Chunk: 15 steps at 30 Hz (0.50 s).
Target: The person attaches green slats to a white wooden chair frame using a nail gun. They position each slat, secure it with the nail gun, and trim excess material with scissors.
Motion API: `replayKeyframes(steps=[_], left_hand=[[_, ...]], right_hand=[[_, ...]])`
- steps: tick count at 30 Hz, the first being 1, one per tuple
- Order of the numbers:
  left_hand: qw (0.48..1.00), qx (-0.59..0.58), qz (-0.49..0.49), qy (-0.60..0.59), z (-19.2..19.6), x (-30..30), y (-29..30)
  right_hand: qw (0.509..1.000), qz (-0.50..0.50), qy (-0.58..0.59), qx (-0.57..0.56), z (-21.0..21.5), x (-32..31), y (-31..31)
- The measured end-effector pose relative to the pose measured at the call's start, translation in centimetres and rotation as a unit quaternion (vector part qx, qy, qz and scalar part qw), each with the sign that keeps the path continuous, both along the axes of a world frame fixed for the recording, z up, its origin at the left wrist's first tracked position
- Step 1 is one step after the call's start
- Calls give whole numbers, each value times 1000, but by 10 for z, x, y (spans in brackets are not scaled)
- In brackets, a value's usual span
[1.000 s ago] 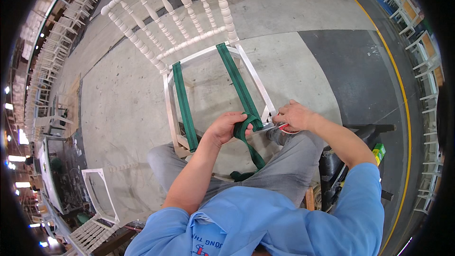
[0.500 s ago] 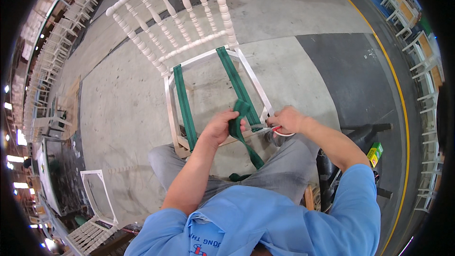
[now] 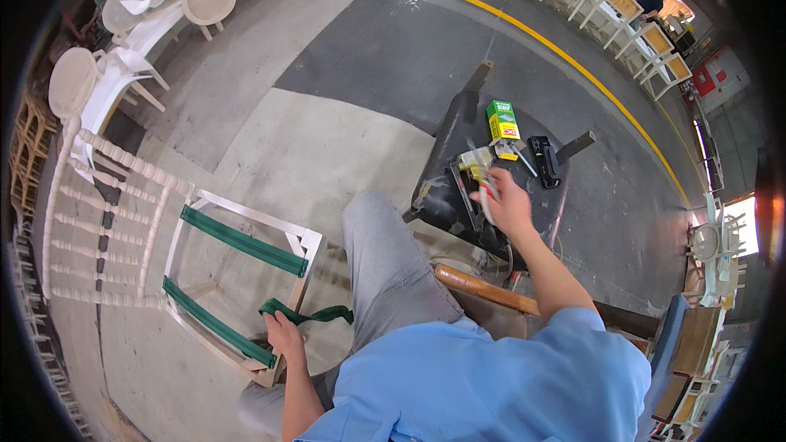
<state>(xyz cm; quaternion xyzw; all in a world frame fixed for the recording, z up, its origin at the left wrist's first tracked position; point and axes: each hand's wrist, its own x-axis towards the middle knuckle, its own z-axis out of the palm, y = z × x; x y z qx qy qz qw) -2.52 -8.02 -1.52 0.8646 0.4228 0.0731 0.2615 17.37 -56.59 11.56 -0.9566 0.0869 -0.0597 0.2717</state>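
My left hand (image 3: 285,336), at the front rail of a white wooden chair frame (image 3: 237,201), has its fingers closed on a loose green webbing strap (image 3: 326,313) that trails toward my knee. Two more green webbing strips (image 3: 246,241) run across the seat opening from back rail to front. Over a black padded surface with stubby upright legs (image 3: 442,151), my right hand (image 3: 512,203) grips scissors (image 3: 490,195) with red and white handles. Just beyond the scissors lies a tool with yellow parts (image 3: 473,165), partly hidden and blurred.
A green and yellow box (image 3: 503,120) and a black object (image 3: 544,160) sit on the black surface. Close to my right thigh is a wooden bar (image 3: 483,288). Chairs line the far right beyond a yellow floor line (image 3: 524,23); a person (image 3: 652,2) is there.
My view has swung right. The right hand has carried the scissors from beside the strap over to the black surface. My left hand still holds the strap, lower by the front rail.
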Motion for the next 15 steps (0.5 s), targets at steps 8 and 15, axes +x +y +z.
replayKeyframes(steps=[8, 15], left_hand=[[995, -51, -10, 90, -7, 4, -20], [975, -208, 16, -77, 42, 15, -25]], right_hand=[[984, 1, 99, -150, -38, -51, -112], [995, 93, -6, -35, -7, 13, -40]])
